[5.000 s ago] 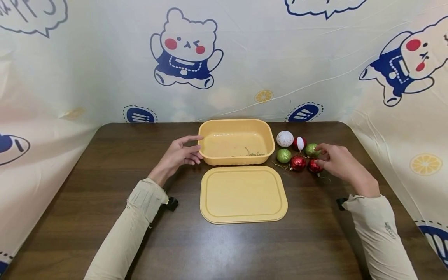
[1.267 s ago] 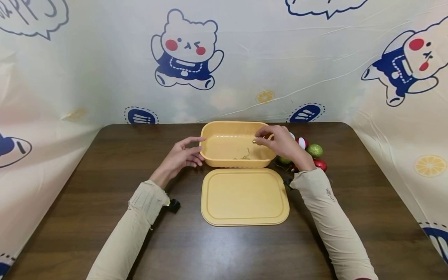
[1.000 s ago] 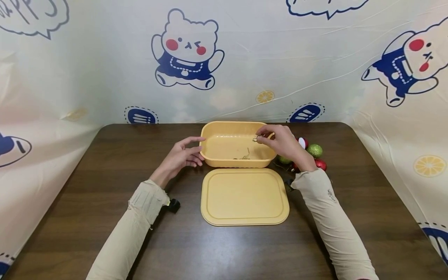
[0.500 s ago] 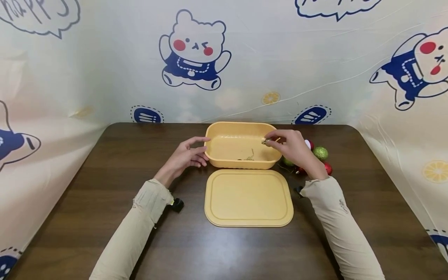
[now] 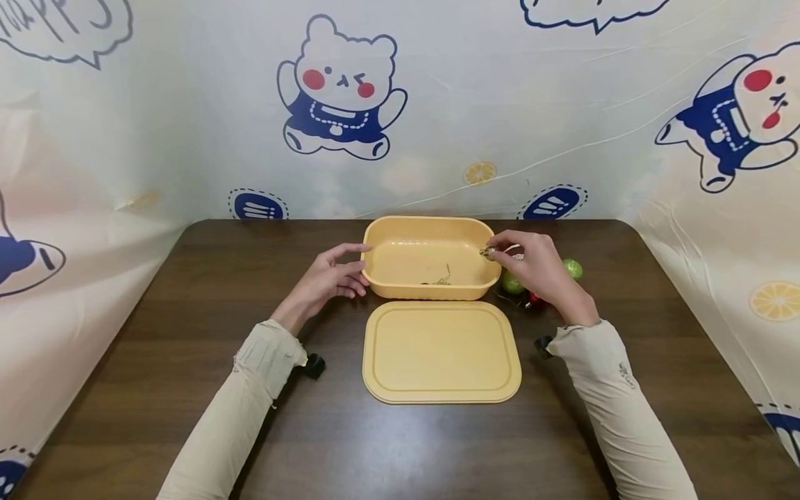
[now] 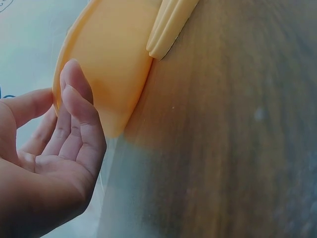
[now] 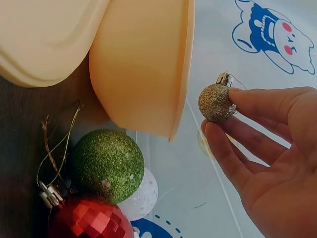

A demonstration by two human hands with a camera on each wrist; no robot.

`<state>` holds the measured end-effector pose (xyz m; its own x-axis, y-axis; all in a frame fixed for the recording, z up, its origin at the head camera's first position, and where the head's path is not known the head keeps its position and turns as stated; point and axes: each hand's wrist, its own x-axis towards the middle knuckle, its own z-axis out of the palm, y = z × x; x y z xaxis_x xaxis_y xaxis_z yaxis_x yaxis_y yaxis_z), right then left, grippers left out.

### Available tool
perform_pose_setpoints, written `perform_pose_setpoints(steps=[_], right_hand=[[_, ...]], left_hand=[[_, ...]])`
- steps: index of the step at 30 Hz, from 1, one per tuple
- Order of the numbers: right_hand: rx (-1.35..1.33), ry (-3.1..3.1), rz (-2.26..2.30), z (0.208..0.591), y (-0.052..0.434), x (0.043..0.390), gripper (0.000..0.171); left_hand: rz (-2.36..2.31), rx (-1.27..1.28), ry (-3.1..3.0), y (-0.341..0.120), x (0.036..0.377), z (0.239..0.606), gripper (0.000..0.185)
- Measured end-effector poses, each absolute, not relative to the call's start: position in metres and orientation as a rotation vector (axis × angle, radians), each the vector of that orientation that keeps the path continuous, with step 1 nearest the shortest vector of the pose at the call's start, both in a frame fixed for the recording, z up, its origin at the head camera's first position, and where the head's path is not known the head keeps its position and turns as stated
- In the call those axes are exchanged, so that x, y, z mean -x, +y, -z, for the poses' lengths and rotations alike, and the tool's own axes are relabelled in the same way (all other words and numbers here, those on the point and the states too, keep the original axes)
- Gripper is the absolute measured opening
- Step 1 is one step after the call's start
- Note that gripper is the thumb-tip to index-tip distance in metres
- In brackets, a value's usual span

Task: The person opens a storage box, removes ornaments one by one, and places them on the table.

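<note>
My right hand (image 5: pixel 540 267) pinches a small gold glitter bauble (image 7: pixel 215 103) between thumb and fingertips. It is over the right end of the yellow box (image 5: pixel 431 292), at the rim. A second silver cap shows beside the bauble, partly hidden by my fingers. My left hand (image 5: pixel 325 281) is at the box's left end with loosely bent fingers; in the left wrist view one finger (image 6: pixel 37 105) touches the rim. Small dark pieces with a gold string (image 5: pixel 444 281) lie inside the box near its front wall.
A yellow lid (image 5: pixel 442 352) lies flat in front of the box. Right of the box sit larger baubles: a green one (image 7: pixel 106 166), a faceted red one (image 7: pixel 91 218), a white one (image 7: pixel 143 198) and another green one (image 5: pixel 571 269). A patterned cloth (image 5: pixel 425 104) stands behind the table.
My right hand went from the baubles at the right to above the box, where it held the gold bauble, then drifted right to the rim. My left hand stayed at the box's left end.
</note>
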<state>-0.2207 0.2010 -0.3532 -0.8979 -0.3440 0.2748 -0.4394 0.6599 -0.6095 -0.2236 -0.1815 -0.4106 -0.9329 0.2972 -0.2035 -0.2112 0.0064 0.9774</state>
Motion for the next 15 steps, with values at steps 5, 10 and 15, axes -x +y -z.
perform_pose_setpoints(steps=[5,10,15], right_hand=[[-0.618,-2.728,-1.028,0.353,0.207,0.220,0.017],[-0.594,-2.707,-0.969,0.351,0.217,0.219,0.017],[-0.544,-2.736,-0.930,0.353,0.230,0.217,0.018]], left_hand=[[-1.988,-0.093,1.941,-0.180,0.223,0.410,0.041],[-1.974,-0.097,1.956,-0.181,0.223,0.408,0.041],[-1.975,-0.089,1.953,-0.181,0.222,0.408,0.041]])
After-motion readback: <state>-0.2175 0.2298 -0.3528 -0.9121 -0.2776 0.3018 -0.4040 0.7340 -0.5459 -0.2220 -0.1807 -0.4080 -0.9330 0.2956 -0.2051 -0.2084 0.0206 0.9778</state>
